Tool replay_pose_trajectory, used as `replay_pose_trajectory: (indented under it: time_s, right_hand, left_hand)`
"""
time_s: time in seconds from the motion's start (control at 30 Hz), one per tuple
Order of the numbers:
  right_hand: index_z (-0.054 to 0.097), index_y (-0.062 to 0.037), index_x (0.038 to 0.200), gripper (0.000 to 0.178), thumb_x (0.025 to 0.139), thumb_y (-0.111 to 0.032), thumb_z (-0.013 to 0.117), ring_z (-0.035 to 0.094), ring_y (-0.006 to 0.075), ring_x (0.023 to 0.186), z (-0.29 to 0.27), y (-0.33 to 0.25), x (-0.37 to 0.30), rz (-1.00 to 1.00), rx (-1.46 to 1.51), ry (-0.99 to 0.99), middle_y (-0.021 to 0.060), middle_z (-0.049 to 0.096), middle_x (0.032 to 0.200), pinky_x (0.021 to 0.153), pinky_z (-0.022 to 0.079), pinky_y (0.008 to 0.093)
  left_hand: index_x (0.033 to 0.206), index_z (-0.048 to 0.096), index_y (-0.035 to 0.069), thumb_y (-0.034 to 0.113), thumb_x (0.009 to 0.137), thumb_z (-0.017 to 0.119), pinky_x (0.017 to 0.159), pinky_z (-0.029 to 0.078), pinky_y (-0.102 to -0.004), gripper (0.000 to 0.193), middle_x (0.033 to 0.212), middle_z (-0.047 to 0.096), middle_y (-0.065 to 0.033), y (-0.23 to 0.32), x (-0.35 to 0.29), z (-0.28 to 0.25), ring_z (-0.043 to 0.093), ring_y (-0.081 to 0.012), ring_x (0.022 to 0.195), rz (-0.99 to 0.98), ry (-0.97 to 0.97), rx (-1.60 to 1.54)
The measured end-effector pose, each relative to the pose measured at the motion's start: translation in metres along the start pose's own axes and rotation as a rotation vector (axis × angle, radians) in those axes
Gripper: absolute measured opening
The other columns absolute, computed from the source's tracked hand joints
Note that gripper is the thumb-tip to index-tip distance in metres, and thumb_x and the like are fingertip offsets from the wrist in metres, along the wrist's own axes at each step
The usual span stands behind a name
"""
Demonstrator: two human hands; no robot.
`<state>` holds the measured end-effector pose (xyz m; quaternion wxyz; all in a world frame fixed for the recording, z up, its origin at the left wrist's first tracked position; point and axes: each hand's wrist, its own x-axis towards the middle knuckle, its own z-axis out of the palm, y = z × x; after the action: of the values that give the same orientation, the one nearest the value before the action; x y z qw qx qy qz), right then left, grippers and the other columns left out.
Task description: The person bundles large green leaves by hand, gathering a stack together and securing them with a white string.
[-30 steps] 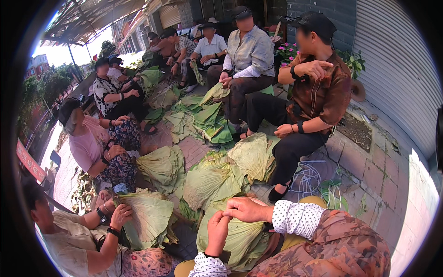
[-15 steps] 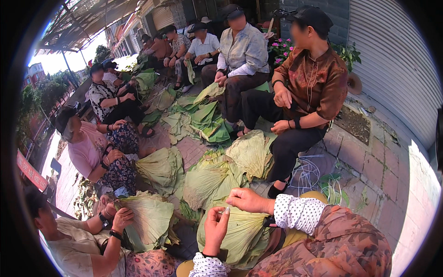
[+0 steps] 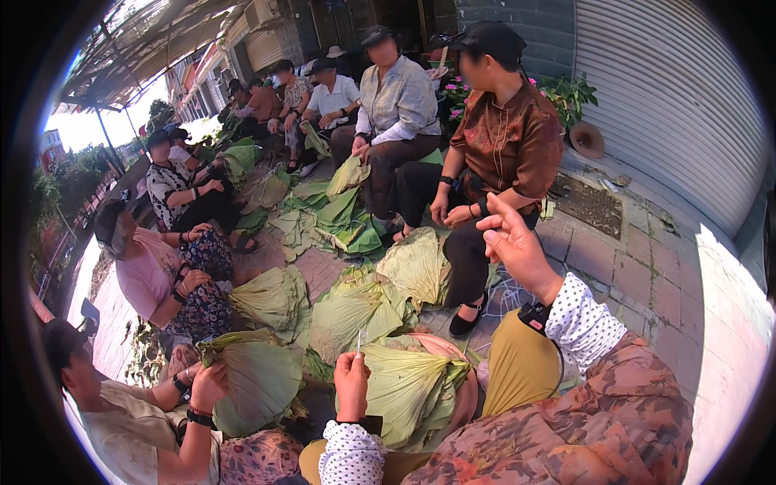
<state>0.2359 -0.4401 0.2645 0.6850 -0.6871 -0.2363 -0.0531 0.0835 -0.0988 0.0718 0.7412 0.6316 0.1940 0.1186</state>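
Observation:
My left hand point(image 3: 352, 388) is closed, pinching a thin whitish needle-like sliver point(image 3: 360, 339) that points upward. The sliver is too small to identify exactly. Raised at the right, my right hand point(image 3: 517, 246) has its fingers stretched out and apart, with nothing visible in it. A stack of large yellow-green lotus leaves point(image 3: 408, 388) lies at my knees, just right of my left hand. Beneath the stack shows a pinkish round rim point(image 3: 466, 396), partly hidden by the leaves.
More leaf bundles point(image 3: 356, 315) lie ahead on the paving. A person at the left holds a leaf bundle point(image 3: 255, 380); several others sit in two rows. The nearest at the right wears a brown shirt point(image 3: 513, 137). White strings point(image 3: 508, 296) lie near that person's foot.
My hands have come apart: the right has lifted up and right with its fingers opening, while the left has shifted slightly left, keeping its pinch. The whole view has turned a little right.

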Motion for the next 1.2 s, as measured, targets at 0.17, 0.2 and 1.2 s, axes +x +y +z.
replay_pose_trajectory:
  time_s: [0.17,0.2,1.2]
  right_hand:
    - [0.026,-0.0080,0.155,0.058,0.102,-0.007,0.049,0.052,0.0081,0.079,-0.071,-0.162,-0.025,-0.698,-0.011,0.476,0.0125,0.054,0.128,0.073,0.047,0.0244]
    - [0.027,-0.0076,0.154,0.056,0.102,-0.008,0.049,0.052,0.0084,0.080,-0.077,-0.178,-0.034,-0.816,0.003,0.525,0.0126,0.054,0.129,0.074,0.047,0.0248]
    - [0.064,-0.0050,0.102,0.018,0.086,-0.007,0.059,0.060,0.0194,0.099,0.059,0.375,-0.194,0.885,-0.167,-0.150,0.0073,0.064,0.105,0.089,0.047,0.0345]
  left_hand:
    - [0.097,0.057,0.005,0.018,0.101,0.056,0.055,0.039,-0.0250,0.013,0.069,0.055,-0.0015,-0.008,-0.002,-0.006,0.048,-0.0092,0.058,0.050,0.053,0.020]
    - [0.097,0.057,0.005,0.018,0.101,0.056,0.055,0.039,-0.0253,0.013,0.069,0.056,-0.0017,-0.010,-0.002,-0.008,0.049,-0.0094,0.058,0.061,0.071,0.028]
    - [0.100,0.061,0.004,0.015,0.098,0.061,0.054,0.034,-0.0236,0.011,0.067,0.053,0.0016,-0.033,-0.023,-0.058,0.047,-0.0077,0.058,-0.030,0.302,0.032]
